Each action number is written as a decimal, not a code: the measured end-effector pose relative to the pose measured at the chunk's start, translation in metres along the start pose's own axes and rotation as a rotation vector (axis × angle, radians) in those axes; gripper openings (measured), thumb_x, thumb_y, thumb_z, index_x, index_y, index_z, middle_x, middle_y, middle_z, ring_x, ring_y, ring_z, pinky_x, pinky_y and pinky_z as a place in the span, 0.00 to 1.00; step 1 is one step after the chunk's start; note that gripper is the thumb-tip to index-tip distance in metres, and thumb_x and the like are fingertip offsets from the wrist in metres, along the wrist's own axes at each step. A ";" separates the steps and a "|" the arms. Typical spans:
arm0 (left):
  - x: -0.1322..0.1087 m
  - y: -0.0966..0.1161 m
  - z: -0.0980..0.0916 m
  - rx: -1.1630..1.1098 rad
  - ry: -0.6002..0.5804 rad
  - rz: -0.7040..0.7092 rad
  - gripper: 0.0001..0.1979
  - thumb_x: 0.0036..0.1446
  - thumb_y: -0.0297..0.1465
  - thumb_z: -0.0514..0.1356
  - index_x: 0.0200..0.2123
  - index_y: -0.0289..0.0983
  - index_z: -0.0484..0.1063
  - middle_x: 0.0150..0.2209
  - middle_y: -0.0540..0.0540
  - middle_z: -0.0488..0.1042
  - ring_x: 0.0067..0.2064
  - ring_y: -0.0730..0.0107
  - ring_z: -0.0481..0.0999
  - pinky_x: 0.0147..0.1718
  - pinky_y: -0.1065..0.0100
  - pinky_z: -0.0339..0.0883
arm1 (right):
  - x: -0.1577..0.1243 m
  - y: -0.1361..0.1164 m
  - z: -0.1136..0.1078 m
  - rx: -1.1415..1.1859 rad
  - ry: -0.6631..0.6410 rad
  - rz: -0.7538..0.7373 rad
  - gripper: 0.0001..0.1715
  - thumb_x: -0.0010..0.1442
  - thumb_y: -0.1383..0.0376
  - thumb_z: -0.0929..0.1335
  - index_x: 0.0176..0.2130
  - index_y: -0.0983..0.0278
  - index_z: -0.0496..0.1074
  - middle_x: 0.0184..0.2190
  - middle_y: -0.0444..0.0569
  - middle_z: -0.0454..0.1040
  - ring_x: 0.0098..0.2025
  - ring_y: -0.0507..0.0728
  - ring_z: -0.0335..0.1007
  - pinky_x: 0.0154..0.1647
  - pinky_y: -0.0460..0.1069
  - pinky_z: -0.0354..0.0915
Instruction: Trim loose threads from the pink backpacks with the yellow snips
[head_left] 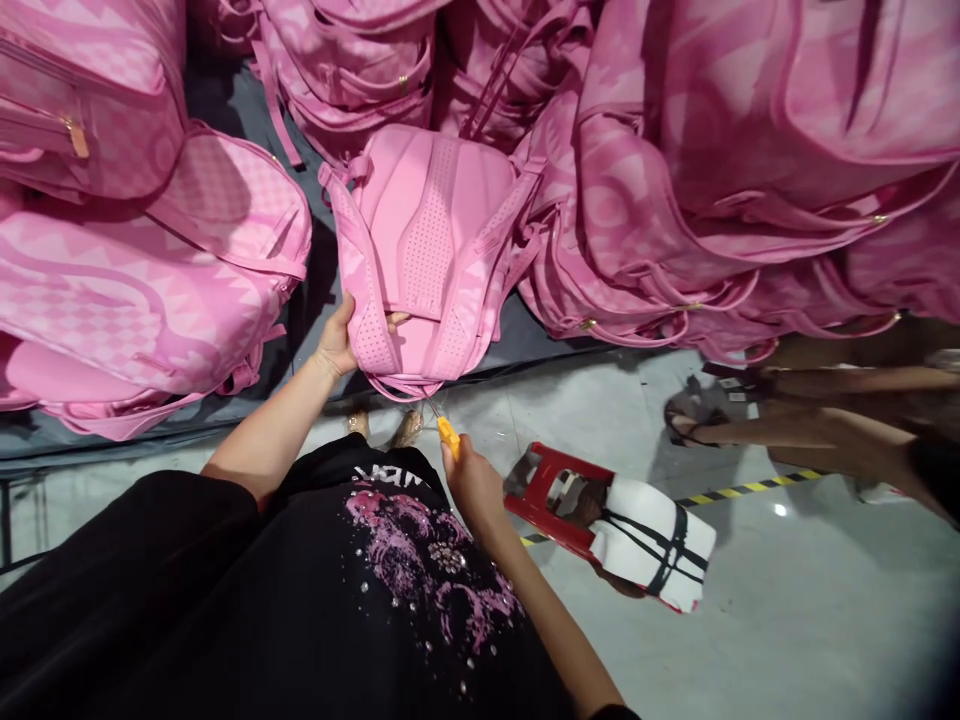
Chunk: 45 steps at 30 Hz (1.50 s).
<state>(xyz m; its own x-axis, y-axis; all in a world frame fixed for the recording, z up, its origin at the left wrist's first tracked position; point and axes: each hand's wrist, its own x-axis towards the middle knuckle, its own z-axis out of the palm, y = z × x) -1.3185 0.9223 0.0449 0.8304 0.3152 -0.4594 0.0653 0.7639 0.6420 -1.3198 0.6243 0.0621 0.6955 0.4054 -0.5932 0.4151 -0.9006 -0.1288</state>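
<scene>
A pink backpack [424, 230] lies with its perforated back panel and both shoulder straps facing up, at the middle of the dark-covered table. My left hand [341, 340] grips its lower left side, thumb on the edge and some fingertips showing past the strap. My right hand [474, 485] is closed around yellow-handled thread snips [448, 437]. Their thin metal tips point up at the near edge of the backpack, close to its top handle loop. Whether the tips touch the fabric I cannot tell.
Pink backpacks [142, 290] are piled at left, behind and at right [712, 170] on the dark table cover [300, 300]. On the floor stands a red stool [559, 500] with a strapped white pad [656, 540]. Another person's legs [840, 430] show at right, near striped floor tape [750, 487].
</scene>
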 end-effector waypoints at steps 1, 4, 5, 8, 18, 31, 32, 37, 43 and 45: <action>-0.008 0.001 0.001 0.120 0.090 0.025 0.36 0.63 0.55 0.52 0.59 0.31 0.67 0.52 0.32 0.76 0.56 0.50 0.76 0.53 0.53 0.71 | 0.003 -0.001 -0.001 -0.003 -0.005 0.006 0.15 0.73 0.57 0.59 0.49 0.64 0.65 0.35 0.53 0.80 0.37 0.60 0.78 0.29 0.48 0.52; -0.038 -0.009 0.008 0.711 0.390 0.309 0.35 0.61 0.47 0.60 0.65 0.35 0.60 0.62 0.33 0.69 0.65 0.46 0.65 0.62 0.48 0.62 | 0.002 -0.002 -0.003 0.015 -0.020 0.001 0.15 0.73 0.56 0.59 0.49 0.63 0.65 0.36 0.53 0.80 0.39 0.61 0.79 0.30 0.48 0.55; -0.045 -0.018 0.013 0.964 0.405 0.431 0.37 0.59 0.43 0.62 0.67 0.37 0.58 0.66 0.34 0.63 0.69 0.45 0.58 0.65 0.46 0.57 | 0.000 -0.003 -0.003 0.020 -0.024 -0.007 0.15 0.73 0.56 0.59 0.50 0.63 0.65 0.36 0.53 0.80 0.39 0.61 0.79 0.31 0.48 0.56; -0.042 -0.053 0.031 1.694 0.083 0.592 0.42 0.55 0.30 0.64 0.71 0.40 0.51 0.74 0.36 0.45 0.74 0.43 0.40 0.69 0.41 0.41 | -0.003 -0.003 -0.001 0.024 -0.046 -0.034 0.16 0.73 0.56 0.59 0.51 0.63 0.65 0.37 0.53 0.80 0.41 0.61 0.79 0.32 0.48 0.58; 0.004 -0.022 0.074 1.475 0.291 0.498 0.37 0.50 0.21 0.58 0.66 0.38 0.65 0.48 0.38 0.80 0.51 0.51 0.78 0.53 0.53 0.69 | -0.007 0.016 0.009 0.177 0.122 -0.154 0.23 0.69 0.50 0.49 0.49 0.48 0.66 0.34 0.46 0.81 0.39 0.66 0.81 0.35 0.54 0.69; -0.084 -0.105 0.067 0.933 0.082 0.188 0.14 0.56 0.42 0.63 0.40 0.42 0.80 0.43 0.39 0.82 0.51 0.49 0.80 0.49 0.55 0.75 | 0.009 0.057 -0.004 0.259 0.166 -0.195 0.23 0.71 0.56 0.53 0.50 0.65 0.67 0.33 0.55 0.79 0.36 0.64 0.78 0.34 0.50 0.64; -0.096 -0.103 0.064 1.000 0.063 0.192 0.14 0.56 0.42 0.63 0.41 0.42 0.81 0.46 0.39 0.81 0.54 0.48 0.78 0.53 0.53 0.73 | 0.016 0.059 0.001 0.247 0.115 -0.182 0.21 0.71 0.56 0.55 0.49 0.65 0.67 0.33 0.54 0.79 0.37 0.63 0.78 0.33 0.49 0.63; -0.087 -0.062 0.050 1.881 0.093 0.535 0.43 0.48 0.32 0.71 0.67 0.39 0.62 0.72 0.34 0.52 0.73 0.39 0.48 0.68 0.37 0.42 | 0.035 0.081 0.016 0.242 0.025 -0.165 0.18 0.71 0.55 0.57 0.46 0.63 0.68 0.35 0.52 0.79 0.38 0.60 0.78 0.31 0.47 0.59; -0.022 -0.002 0.080 2.142 0.141 0.586 0.25 0.55 0.21 0.57 0.57 0.38 0.74 0.52 0.38 0.79 0.53 0.52 0.77 0.52 0.55 0.67 | 0.031 0.110 -0.002 0.598 0.159 -0.276 0.21 0.67 0.49 0.57 0.42 0.61 0.66 0.21 0.43 0.71 0.24 0.57 0.72 0.29 0.49 0.62; -0.017 0.024 0.105 1.962 0.386 0.687 0.20 0.58 0.25 0.56 0.51 0.38 0.78 0.44 0.40 0.82 0.45 0.55 0.81 0.42 0.61 0.69 | 0.032 0.106 -0.013 0.794 0.227 -0.313 0.23 0.67 0.47 0.55 0.40 0.61 0.65 0.20 0.42 0.69 0.21 0.55 0.68 0.27 0.49 0.63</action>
<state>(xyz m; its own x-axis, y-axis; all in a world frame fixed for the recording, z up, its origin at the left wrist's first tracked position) -1.2730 0.8761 0.1331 0.8571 0.4878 0.1654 0.4413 -0.8610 0.2529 -1.2462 0.5432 0.0396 0.7529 0.5972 -0.2767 0.1348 -0.5514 -0.8233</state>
